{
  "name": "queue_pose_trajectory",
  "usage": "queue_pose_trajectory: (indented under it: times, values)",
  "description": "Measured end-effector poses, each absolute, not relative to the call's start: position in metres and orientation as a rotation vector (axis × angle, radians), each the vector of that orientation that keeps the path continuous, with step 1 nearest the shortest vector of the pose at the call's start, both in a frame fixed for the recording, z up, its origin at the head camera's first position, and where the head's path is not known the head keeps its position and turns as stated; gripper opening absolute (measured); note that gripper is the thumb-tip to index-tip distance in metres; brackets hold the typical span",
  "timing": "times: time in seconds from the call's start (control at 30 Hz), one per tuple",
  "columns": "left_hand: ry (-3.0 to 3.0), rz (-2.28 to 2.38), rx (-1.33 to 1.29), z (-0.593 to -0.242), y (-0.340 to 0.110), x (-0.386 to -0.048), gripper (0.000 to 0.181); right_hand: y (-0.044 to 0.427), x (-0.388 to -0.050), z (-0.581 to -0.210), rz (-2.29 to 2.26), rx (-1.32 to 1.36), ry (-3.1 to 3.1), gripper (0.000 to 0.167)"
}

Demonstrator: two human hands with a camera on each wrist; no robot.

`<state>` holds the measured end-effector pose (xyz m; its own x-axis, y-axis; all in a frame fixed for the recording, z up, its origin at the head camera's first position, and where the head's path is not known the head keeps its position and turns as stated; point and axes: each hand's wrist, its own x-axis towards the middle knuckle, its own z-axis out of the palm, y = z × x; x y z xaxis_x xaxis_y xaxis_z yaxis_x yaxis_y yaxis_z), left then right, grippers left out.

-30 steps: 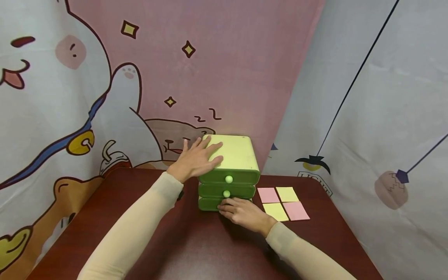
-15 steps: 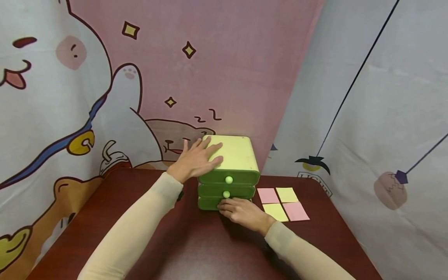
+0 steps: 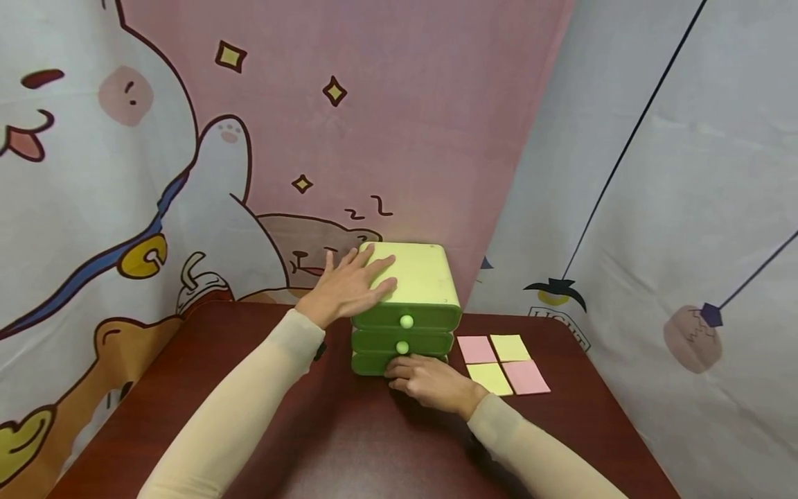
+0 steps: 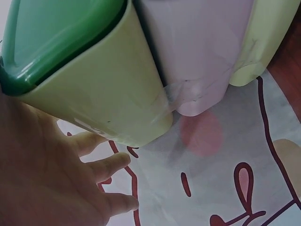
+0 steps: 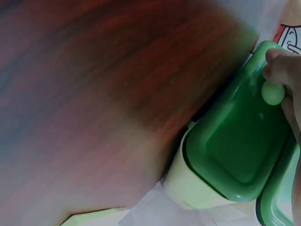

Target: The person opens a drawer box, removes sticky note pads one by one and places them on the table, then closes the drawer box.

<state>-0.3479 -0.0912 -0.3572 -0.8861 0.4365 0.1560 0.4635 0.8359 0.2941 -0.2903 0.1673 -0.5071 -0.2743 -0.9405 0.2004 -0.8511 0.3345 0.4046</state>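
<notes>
A small drawer cabinet (image 3: 424,274) with a pale yellow top and several stacked green drawers stands at the table's back. My left hand (image 3: 343,287) rests on its top left, fingers spread. In the left wrist view, those fingers (image 4: 110,165) reach past the cabinet's yellow and pink casing (image 4: 108,89). My right hand (image 3: 433,383) is at the bottom drawer (image 3: 369,363), hiding its knob from the head view. The right wrist view shows curled fingers (image 5: 281,68) holding that round light-green knob (image 5: 273,93). Above it, the middle knob (image 3: 402,348) and top knob (image 3: 406,321) are untouched.
Several pink and yellow square notes, one a pink note (image 3: 526,377), lie right of the cabinet. The dark red-brown table (image 3: 374,443) extends toward me. A cartoon-printed cloth (image 3: 405,125) hangs close behind, and a pale cloth (image 3: 698,208) borders the right side.
</notes>
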Motion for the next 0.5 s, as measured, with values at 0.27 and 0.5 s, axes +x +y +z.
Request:
queue_pose_trajectory:
  times: [0.27, 0.5]
  values:
    - [-2.936, -0.494, -0.709, -0.361, -0.092, -0.349, 0.076, 0.166, -0.287, -0.510, -0.283, 1.586, -2.242, 0.026]
    - [-2.934, -0.496, -0.706, -0.363, -0.092, -0.348, 0.078, 0.169, -0.279, -0.509, -0.211, 1.580, -2.239, 0.025]
